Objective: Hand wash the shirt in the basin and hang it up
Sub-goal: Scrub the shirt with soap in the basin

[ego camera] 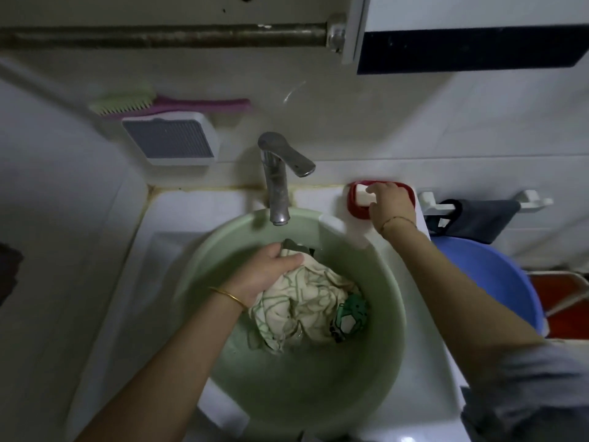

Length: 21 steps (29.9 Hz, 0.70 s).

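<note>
Within the green basin (318,393) the crumpled shirt (312,304) lies bunched, judged limp, water-heavy and slippery, best taken by gathered folds as the left hand (271,272) grips it, while the right hand (387,202) closes its fingers round the soap (362,196) in its red dish (351,204).

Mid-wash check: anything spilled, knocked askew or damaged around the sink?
Nothing stands out. The shirt lies bunched inside the green basin, gripped by the left hand; the right hand holds the soap in its red dish. Only the wall seam left of the faucet looks yellowed and grimy.
</note>
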Available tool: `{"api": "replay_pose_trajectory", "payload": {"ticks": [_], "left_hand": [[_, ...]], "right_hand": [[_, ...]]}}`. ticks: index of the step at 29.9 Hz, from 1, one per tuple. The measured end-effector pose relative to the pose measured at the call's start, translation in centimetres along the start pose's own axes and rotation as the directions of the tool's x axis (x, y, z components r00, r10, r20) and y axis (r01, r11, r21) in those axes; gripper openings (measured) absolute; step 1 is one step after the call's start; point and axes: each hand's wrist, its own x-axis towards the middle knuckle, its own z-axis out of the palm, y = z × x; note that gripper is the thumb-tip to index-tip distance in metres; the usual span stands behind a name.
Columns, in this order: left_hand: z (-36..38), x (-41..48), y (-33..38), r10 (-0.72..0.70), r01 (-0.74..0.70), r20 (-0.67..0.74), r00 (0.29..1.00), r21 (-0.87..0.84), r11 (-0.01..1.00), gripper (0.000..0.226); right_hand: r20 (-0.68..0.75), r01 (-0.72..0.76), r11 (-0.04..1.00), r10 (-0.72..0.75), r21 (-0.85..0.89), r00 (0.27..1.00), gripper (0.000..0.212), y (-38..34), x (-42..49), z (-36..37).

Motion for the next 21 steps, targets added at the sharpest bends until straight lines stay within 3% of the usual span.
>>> {"api": "replay_pose_trajectory", "payload": {"ticks": [3, 7, 15, 21], "left_hand": [[0.1, 0.2, 0.2, -0.004, 0.004, 0.029, 1.0, 0.008, 1.0, 0.028], [0.1, 0.4, 0.4, -0.006, 0.004, 0.04, 0.999, 0.041, 0.999, 0.01], [0.6, 0.2, 0.4, 0.012, -0.012, 0.016, 1.0, 0.011, 1.0, 0.007], [0.3, -0.5, 0.3, 0.074, -0.073, -0.03, 0.997, 0.06, 0.996, 0.012]], "right_hand": [[0.083, 0.005, 0.983, 0.01, -0.183, 0.996, 0.042, 1.1, 2.2, 0.8], [0.152, 0.057, 0.961, -0.015, -0.271, 0.988, 0.041, 1.1, 3.6, 1.0], [0.232, 0.091, 0.972, -0.039, -0.215, 0.972, 0.053, 1.6, 5.3, 0.2], [0.167, 0.051, 0.987, -0.026, -0.152, 0.986, 0.039, 1.7, 4.8, 0.3]]}}
